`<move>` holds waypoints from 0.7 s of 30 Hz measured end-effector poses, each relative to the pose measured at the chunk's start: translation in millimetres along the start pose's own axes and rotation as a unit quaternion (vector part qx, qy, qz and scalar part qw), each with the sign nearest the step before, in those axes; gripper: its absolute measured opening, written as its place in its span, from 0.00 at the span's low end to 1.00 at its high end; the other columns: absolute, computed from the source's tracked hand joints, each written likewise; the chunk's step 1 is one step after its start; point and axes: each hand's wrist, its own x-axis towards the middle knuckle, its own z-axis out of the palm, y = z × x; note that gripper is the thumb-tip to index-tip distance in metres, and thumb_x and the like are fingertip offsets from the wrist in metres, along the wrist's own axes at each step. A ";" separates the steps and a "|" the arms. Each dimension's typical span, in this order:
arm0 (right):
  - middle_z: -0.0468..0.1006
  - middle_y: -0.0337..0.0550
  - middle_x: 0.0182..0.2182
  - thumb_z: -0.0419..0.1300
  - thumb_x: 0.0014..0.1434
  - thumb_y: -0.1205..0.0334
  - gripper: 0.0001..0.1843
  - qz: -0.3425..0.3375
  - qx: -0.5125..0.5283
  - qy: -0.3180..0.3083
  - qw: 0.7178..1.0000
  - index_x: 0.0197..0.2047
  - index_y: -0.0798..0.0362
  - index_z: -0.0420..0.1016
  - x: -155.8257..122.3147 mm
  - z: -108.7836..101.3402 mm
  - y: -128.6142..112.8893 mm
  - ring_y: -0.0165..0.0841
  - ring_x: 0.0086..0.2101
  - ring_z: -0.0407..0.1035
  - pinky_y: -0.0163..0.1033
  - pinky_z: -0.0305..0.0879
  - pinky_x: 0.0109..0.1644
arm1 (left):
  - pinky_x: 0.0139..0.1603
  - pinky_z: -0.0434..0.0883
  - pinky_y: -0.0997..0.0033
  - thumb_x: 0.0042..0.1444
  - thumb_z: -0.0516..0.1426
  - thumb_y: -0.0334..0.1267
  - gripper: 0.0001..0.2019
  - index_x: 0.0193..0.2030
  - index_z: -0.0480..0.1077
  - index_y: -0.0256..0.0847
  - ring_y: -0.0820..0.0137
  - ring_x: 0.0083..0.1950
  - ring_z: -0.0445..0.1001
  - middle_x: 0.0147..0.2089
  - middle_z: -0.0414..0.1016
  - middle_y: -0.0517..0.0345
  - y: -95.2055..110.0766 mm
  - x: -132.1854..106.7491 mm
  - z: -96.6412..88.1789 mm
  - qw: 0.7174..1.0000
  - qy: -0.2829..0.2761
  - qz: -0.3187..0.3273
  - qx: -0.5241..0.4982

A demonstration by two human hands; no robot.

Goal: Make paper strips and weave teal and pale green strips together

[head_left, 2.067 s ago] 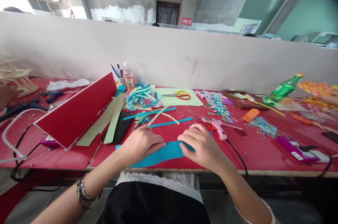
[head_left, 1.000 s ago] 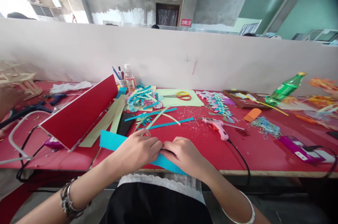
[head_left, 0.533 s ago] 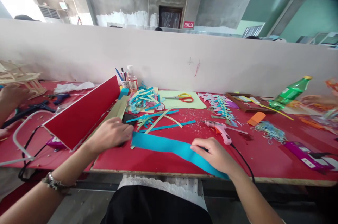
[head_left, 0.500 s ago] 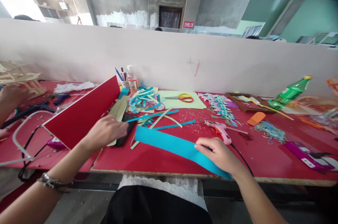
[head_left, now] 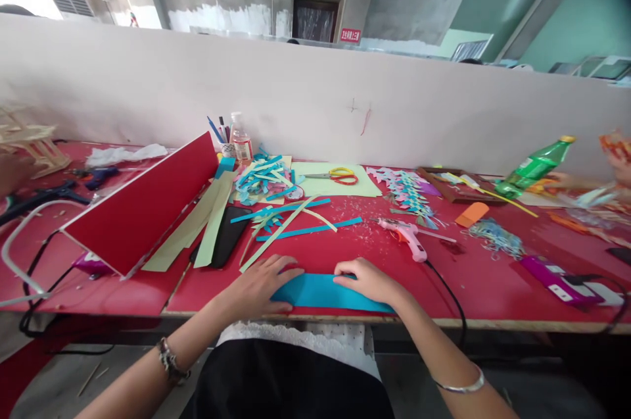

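Observation:
A wide strip of blue paper [head_left: 320, 292] lies along the front edge of the red table. At its left end is my left hand [head_left: 261, 284], thumb by the lower edge and fingers by the upper one, holding the strip down. My right hand [head_left: 369, 284] grips the strip right of its middle, fingers curled at the upper edge. The paper under both palms is hidden. Beyond my hands lie narrow blue strips [head_left: 310, 229] and a pale green strip [head_left: 279, 235]. A pink glue gun [head_left: 407, 235] rests to the right.
Scissors [head_left: 342, 175] lie on pale green paper at the back. A red board [head_left: 148, 208] leans on the left beside long green strips [head_left: 215, 225]. Paper scraps [head_left: 266, 179], a green bottle [head_left: 535, 169] and a purple power strip [head_left: 559, 281] are around. Co-workers' hands show at both sides.
My left hand has come from the green strips to the blue strip's left end. My right hand has moved slightly left, and the strip now lies level nearer the table's front edge.

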 end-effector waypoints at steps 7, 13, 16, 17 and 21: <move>0.63 0.45 0.48 0.60 0.45 0.52 0.29 -0.054 -0.132 0.056 0.988 0.51 0.48 0.59 -11.2 18.6 -15.2 0.38 0.49 0.57 0.43 0.54 0.52 | 0.47 0.64 0.63 0.52 0.51 0.47 0.23 0.54 0.59 0.39 0.62 0.47 0.64 0.49 0.65 0.50 -1.6 -6.3 8.6 0.997 -0.007 0.008 0.078; 0.65 0.43 0.45 0.59 0.48 0.53 0.20 -0.072 -0.126 0.052 0.988 0.45 0.49 0.64 -9.2 23.1 -16.3 0.35 0.45 0.59 0.41 0.59 0.48 | 0.46 0.64 0.63 0.56 0.46 0.43 0.18 0.53 0.59 0.39 0.64 0.45 0.67 0.48 0.68 0.51 -0.3 -4.5 1.9 0.993 0.008 0.054 0.103; 0.67 0.44 0.42 0.57 0.51 0.57 0.15 -0.077 -0.133 0.072 0.986 0.43 0.51 0.65 -5.3 24.2 -15.8 0.34 0.43 0.61 0.40 0.61 0.46 | 0.43 0.66 0.68 0.58 0.44 0.38 0.15 0.50 0.61 0.39 0.67 0.43 0.68 0.45 0.69 0.52 0.1 -3.3 -3.3 0.995 -0.008 0.047 0.093; 0.68 0.44 0.42 0.56 0.52 0.59 0.14 -0.078 -0.137 0.077 0.984 0.43 0.51 0.66 -4.1 24.5 -15.6 0.34 0.43 0.61 0.40 0.61 0.46 | 0.42 0.66 0.69 0.58 0.44 0.36 0.15 0.51 0.61 0.39 0.68 0.42 0.69 0.44 0.70 0.52 0.2 -3.1 -4.2 0.995 -0.015 0.041 0.094; 0.70 0.43 0.42 0.48 0.56 0.70 0.15 -0.078 -0.145 0.085 0.983 0.46 0.51 0.66 -1.1 22.3 -12.2 0.30 0.43 0.64 0.36 0.63 0.45 | 0.42 0.66 0.71 0.53 0.47 0.26 0.21 0.54 0.57 0.39 0.68 0.44 0.69 0.46 0.69 0.53 -2.6 -2.4 -2.3 0.993 -0.015 -0.010 0.118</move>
